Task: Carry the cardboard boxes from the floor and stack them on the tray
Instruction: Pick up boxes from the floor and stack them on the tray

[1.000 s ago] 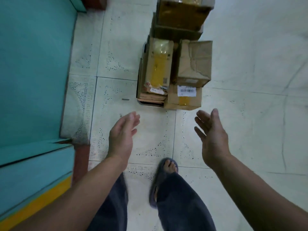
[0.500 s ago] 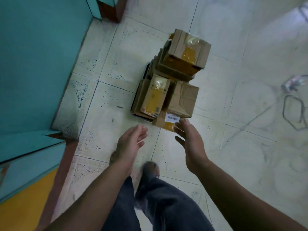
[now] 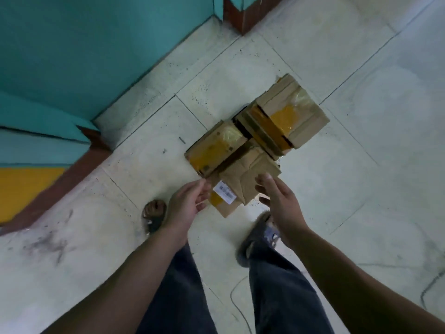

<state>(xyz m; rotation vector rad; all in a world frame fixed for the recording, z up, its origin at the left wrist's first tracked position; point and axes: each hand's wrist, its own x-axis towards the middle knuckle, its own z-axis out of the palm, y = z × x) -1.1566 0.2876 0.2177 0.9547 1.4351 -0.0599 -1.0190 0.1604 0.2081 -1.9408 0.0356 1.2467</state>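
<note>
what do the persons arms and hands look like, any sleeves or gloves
Both forearms are bare to the picture's edge: no sleeves show. The left hand and right hand wear no gloves; no rings, watch or bands show, though the picture is a bit blurred.

A cluster of cardboard boxes (image 3: 255, 145) sits on the tiled floor (image 3: 361, 177), ahead of the person's feet. The far box (image 3: 289, 116) rests on top of others at the back right. A second box (image 3: 216, 148) lies at the left of the cluster, and a crumpled box (image 3: 248, 174) just right of it. The nearest box (image 3: 225, 198), lowest in front, carries a label (image 3: 224, 191). The left hand (image 3: 186, 203) is beside its left edge, the right hand (image 3: 279, 201) at its right. A wall (image 3: 84, 56) stands to the left.
</note>
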